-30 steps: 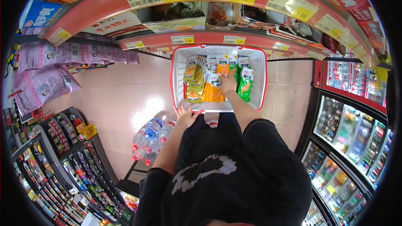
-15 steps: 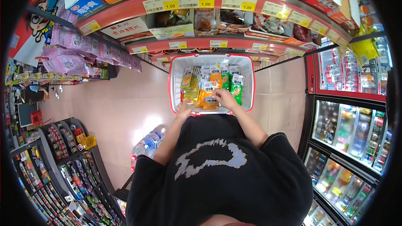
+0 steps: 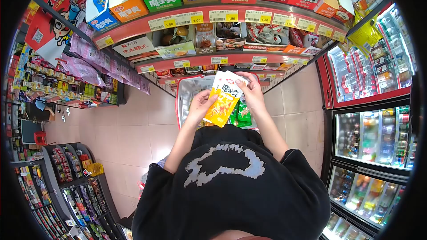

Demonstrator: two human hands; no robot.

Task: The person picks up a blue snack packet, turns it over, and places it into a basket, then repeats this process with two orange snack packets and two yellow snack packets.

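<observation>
An orange and white snack packet is held up in front of me, tilted, above the basket. My left hand pinches its left edge between thumb and fingers. On the upper right corner of the packet, my right hand is closed with thumb and fingers. Below the hands is a white basket with a red rim, partly hidden by the packet and my arms. Green packets lie inside it, right of the held packet.
Ahead is a shelf with price tags and snack boxes. Pink packets hang at the left. Drink refrigerators line the right side. A low rack stands at the lower left, on the tiled floor.
The orange packet has come up out of the basket and now covers much of it. Both hands have risen and hold the packet. The view has turned slightly.
</observation>
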